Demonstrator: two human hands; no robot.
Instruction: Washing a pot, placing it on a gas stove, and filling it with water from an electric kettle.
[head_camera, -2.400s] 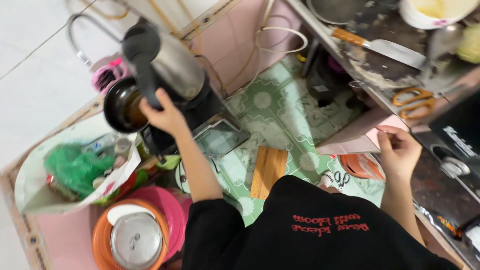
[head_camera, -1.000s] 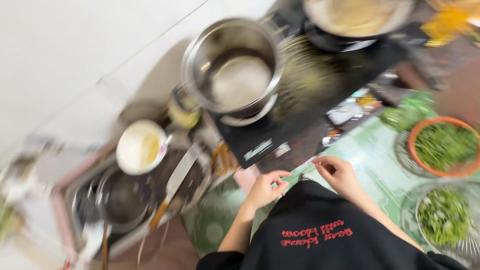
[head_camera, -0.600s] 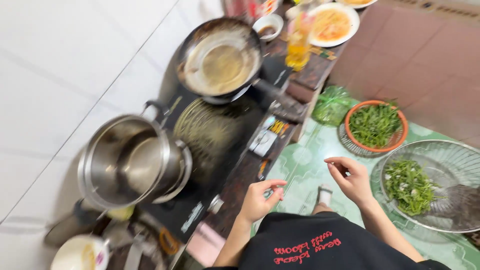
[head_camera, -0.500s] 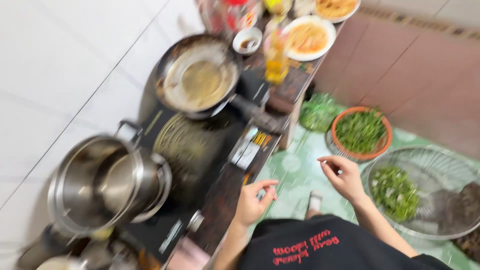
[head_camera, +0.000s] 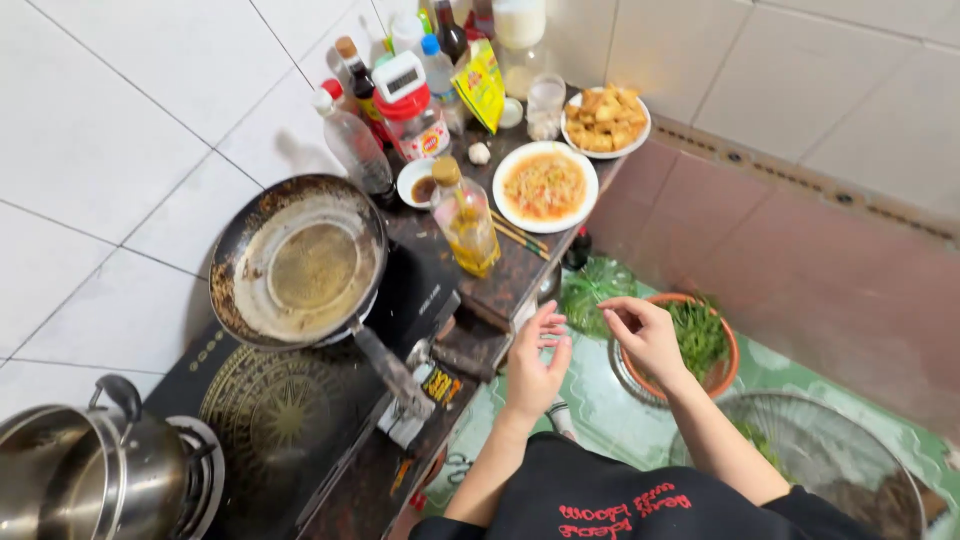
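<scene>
Both hands are held empty in mid-air above the green patterned floor mat (head_camera: 600, 400). The left hand (head_camera: 535, 355) is seen open, fingers spread and apart, just beside the front edge of the dark counter (head_camera: 500, 290). The right hand (head_camera: 645, 335) is seen with fingers loosely curled, nothing clamped between them, at the rim of the orange basket of greens (head_camera: 705, 345), which lies at 3 o'clock from it.

At 9 o'clock from the left hand a greasy frying pan (head_camera: 300, 265) is set on the black cooktop (head_camera: 290, 410), its handle (head_camera: 390, 370) jutting toward the counter edge. An oil bottle (head_camera: 465, 215) stands at 11 o'clock. Two plates of food can be counted beyond: a noodle plate (head_camera: 545, 185) and a fried-pieces plate (head_camera: 605, 120). One steel pot (head_camera: 90, 480) is seen at 8 o'clock. A wire strainer (head_camera: 830, 465) lies at 5 o'clock of the right hand. Open room is left only between counter edge and basket.
</scene>
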